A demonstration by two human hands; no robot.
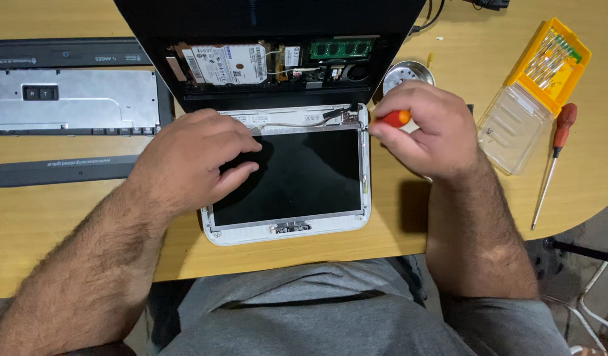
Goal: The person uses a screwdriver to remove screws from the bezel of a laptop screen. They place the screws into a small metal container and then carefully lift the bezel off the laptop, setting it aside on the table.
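Left hand (pixel 188 155) lies palm down on the dark, glossy screen panel (pixel 297 178), fingers spread loosely and flat, gripping nothing. The panel is a rectangle set in a white plastic lid frame (pixel 287 232) with rounded corners, near the table's front edge, between the two forearms.

Right hand (pixel 426 128) is curled tight around a small screwdriver (pixel 396 118) — only the orange-red handle end shows between thumb and fingers; tip hidden near the frame's upper right corner, by the metal hinge (pixel 349 117).

Behind the panel, the black laptop base (pixel 271 26) is opened up: a hard drive (pixel 228 64) with a white rectangular label, a green memory stick (pixel 340 47), thin wires.

Far left: a flat grey metal plate (pixel 73 99) in a black frame and a long black plastic strip (pixel 60 171) below it with small pale print.

Right side: a yellow bit case (pixel 551 59) with a clear hinged lid (pixel 515 128) folded open, metal bits inside — beside it a second screwdriver (pixel 554 161), red handle, thin steel shaft, lying loose. A small round metal tin (pixel 409 71) sits just behind the right hand.

Table (pixel 46 224) is smooth light wood, curved edge at right.
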